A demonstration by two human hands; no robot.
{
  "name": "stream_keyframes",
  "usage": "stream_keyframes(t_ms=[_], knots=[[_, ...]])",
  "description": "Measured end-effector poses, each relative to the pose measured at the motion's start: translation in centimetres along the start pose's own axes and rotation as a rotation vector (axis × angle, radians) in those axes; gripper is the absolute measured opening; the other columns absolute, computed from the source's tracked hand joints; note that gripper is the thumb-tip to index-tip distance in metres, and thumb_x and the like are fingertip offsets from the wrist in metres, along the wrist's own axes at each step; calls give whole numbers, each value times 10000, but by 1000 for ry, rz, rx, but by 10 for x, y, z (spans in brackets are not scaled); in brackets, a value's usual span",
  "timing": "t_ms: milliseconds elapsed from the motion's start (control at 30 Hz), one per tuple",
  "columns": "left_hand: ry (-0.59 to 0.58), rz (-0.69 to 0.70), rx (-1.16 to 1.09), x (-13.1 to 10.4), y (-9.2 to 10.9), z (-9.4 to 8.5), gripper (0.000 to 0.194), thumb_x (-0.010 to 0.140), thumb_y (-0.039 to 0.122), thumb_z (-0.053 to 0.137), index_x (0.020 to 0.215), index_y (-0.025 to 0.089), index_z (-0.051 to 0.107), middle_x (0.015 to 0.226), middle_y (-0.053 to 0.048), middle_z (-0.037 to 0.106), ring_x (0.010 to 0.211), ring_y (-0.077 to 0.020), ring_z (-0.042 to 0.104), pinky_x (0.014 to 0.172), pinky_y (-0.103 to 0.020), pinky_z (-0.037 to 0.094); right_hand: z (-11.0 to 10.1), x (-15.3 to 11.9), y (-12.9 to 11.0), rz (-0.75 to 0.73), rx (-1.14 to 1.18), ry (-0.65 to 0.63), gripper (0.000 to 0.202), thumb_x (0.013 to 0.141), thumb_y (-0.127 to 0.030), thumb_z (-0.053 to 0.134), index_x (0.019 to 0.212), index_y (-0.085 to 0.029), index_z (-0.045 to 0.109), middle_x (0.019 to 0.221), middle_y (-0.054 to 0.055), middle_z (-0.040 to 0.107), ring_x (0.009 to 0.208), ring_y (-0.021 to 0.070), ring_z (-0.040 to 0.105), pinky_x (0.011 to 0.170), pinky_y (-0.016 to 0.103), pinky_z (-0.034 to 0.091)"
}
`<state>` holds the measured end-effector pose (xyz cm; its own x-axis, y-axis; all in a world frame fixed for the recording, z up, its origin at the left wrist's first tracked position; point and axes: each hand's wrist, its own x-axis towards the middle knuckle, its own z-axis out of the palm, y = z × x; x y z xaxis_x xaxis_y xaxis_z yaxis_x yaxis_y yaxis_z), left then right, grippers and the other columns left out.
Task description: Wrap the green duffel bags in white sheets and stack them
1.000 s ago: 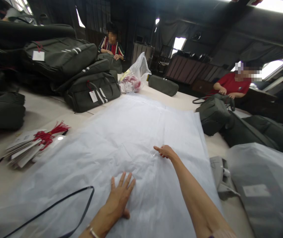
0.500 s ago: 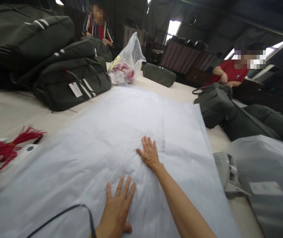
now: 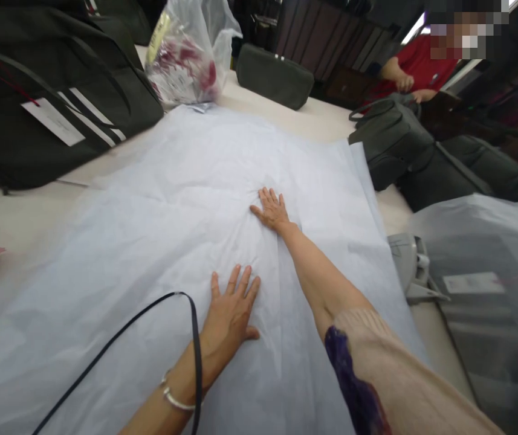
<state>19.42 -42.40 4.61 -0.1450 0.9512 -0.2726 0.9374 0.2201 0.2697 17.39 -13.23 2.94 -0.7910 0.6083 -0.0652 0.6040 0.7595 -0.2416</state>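
Note:
A large, thin white sheet [image 3: 159,241] is spread out in front of me, with light creases around my fingers; whether it is a single sheet or a flat bag I cannot tell. My left hand [image 3: 231,311] lies on its near part, palm down and fingers spread. Farther forward and slightly right, my right hand [image 3: 271,210] also rests flat on the sheet, fingers outstretched. Neither hand holds anything. A thin black cord [image 3: 194,329] loops across the view in front of my left wrist, which bears a silver bracelet [image 3: 174,399].
Dark bags [image 3: 54,115] with white stripes stand at left. Behind the sheet are a clear plastic bag [image 3: 186,66] with red contents and a dark case [image 3: 274,75]. At right are more bags [image 3: 390,136], a grey plastic device [image 3: 406,263], a plastic-covered bag [image 3: 480,338] and a person in red [image 3: 426,60].
The view has tilted down and come closer, so the far person at left is out of sight. Both hands stay flat on the sheet; more of both forearms shows.

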Motion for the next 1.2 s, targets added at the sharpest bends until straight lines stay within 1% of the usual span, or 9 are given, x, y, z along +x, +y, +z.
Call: stream_keyframes(t_ms=[67,133,300,433,533,733,933,1100,1200], knots=[[29,33,1,-6,-2,10,1079,673,555,790,1531,244,214,1624,-155,137,1491,-411,20,1080,-791,-52,-11,-11,-3,-6,63,43,794,967,-656,243,1553,-130,142,1633,109,100,1508,263,4,1202,534,-21],[61,51,3,-9,-3,15,1057,702,581,758,1533,233,204,1627,-154,130,1494,-404,16,1082,-784,-64,-27,-44,-9,-83,114,113,772,975,-646,229,1555,-144,138,1633,104,107,1509,254,6,1204,536,-6],[64,73,-13,-14,-2,-7,999,742,564,738,1527,222,221,1629,-159,129,1492,-406,38,1095,-781,-1,-59,-199,-25,-342,199,63,636,1011,-541,285,1551,-217,194,1597,61,271,1499,209,132,1226,492,109],[102,124,-5,-46,7,-18,857,817,534,677,1509,219,282,1622,-145,181,1497,-354,103,1163,-683,60,-50,-316,-25,-379,205,-65,634,999,-490,386,1551,-245,192,1598,65,263,1489,256,179,1224,535,135],[73,158,16,-86,20,-2,727,867,494,627,1485,235,344,1603,-126,258,1494,-324,149,1188,-621,106,-28,-361,-26,-437,198,-151,667,972,-507,449,1545,-257,215,1599,63,251,1488,276,179,1223,556,124],[42,40,61,-156,50,29,633,881,389,623,1456,255,395,1579,-121,317,1474,-306,236,1178,-583,208,9,-383,-31,-540,183,-195,780,883,-657,518,1518,-257,304,1596,68,253,1495,288,140,1223,553,80],[35,-81,94,-218,52,43,981,675,490,793,1496,266,306,1580,-146,306,1463,-327,261,1174,-554,241,25,-384,-26,-562,130,-135,801,865,-675,530,1518,-269,303,1604,73,228,1487,301,170,1216,554,105],[179,-119,92,-245,39,45,415,801,68,598,1177,242,603,1310,-73,623,1236,-228,552,1068,-381,399,16,-381,-33,-535,115,-186,807,848,-687,545,1509,-276,332,1600,81,243,1485,313,170,1205,572,116],[259,-125,110,-247,34,38,274,854,21,464,973,209,625,1042,-42,677,1023,-197,606,957,-325,422,5,-379,-41,-480,123,-227,807,839,-645,593,1511,-287,326,1618,82,185,1491,336,128,1185,599,156]])
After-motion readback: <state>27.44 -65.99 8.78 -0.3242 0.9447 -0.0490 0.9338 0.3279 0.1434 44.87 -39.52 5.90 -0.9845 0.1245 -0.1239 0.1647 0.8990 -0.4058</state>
